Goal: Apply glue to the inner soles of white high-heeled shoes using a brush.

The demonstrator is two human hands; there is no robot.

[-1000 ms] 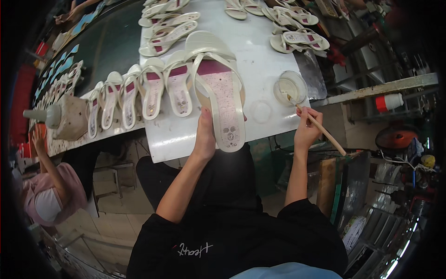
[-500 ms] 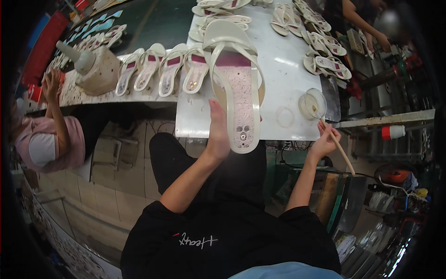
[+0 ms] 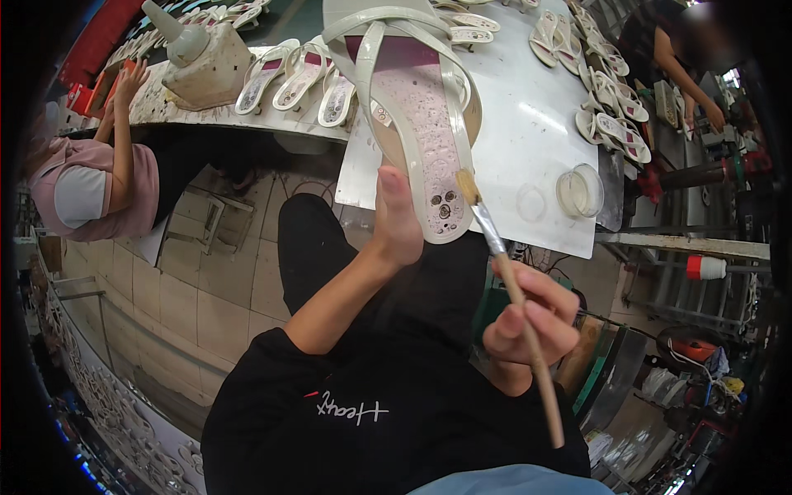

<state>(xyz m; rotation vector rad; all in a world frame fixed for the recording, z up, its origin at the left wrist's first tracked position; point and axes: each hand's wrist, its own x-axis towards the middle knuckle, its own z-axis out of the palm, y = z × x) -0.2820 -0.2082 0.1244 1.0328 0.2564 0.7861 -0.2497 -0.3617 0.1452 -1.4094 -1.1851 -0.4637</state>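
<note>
My left hand (image 3: pixel 398 210) holds up a white strappy sandal (image 3: pixel 425 132) by its lower end, thumb along the side and the other fingers hidden behind. The sandal's inner sole faces me, pinkish and speckled with a dark red band, and small round marks sit near its lower end. Between the fingers and thumb of my right hand (image 3: pixel 536 322) is a wooden-handled paintbrush (image 3: pixel 520 297) with a metal collar. Its pale bristles are at the sandal's right edge; whether they touch it I cannot tell. A round clear dish (image 3: pixel 580 191) stands on the white tabletop (image 3: pixel 495 181).
More white sandals (image 3: pixel 301 78) line the table at left, and others (image 3: pixel 610 124) stand at right. A stained container with a grey spout (image 3: pixel 206 62) is at back left. One person (image 3: pixel 99 181) sits at left; another person's arm (image 3: pixel 689 74) reaches in at far right.
My right hand has brought the brush from the clear dish leftward and nearer to me, up to the sandal's edge. My left hand still holds the sandal, now slightly higher in view.
</note>
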